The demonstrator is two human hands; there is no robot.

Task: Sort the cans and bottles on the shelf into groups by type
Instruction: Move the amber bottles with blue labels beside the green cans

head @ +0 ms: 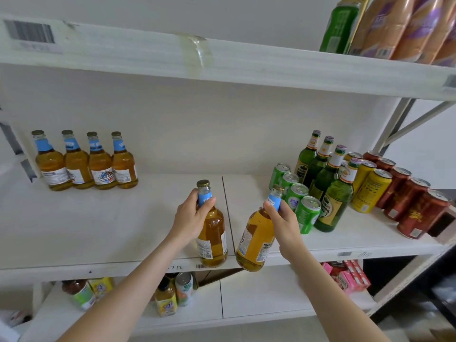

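Head view: left amber bottle (213, 240), upright at frame centre over shelf (98, 230) front edge, neck wrapped by left hand (191, 213) fingers. Right amber bottle (255, 243) just beside, tilted, neck wrapped by right hand (283, 223) fingers. Four matching bottles (85, 164) grouped frame left. Green cans (296, 201), green bottles (325, 183), yellow cans (370, 186), red cans (414, 201) clustered by type at right. Sorting looks nearly done; these two remain.

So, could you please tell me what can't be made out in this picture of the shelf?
Head view only.
1. Neck labels of the left bottle and right bottle: partly covered by the left hand and right hand.
2. Yellow cans: rear ones hidden by green bottles.
3. Top-shelf packs: cut off by the upper edge.
4. Pink boxes: partly hidden by the shelf board.
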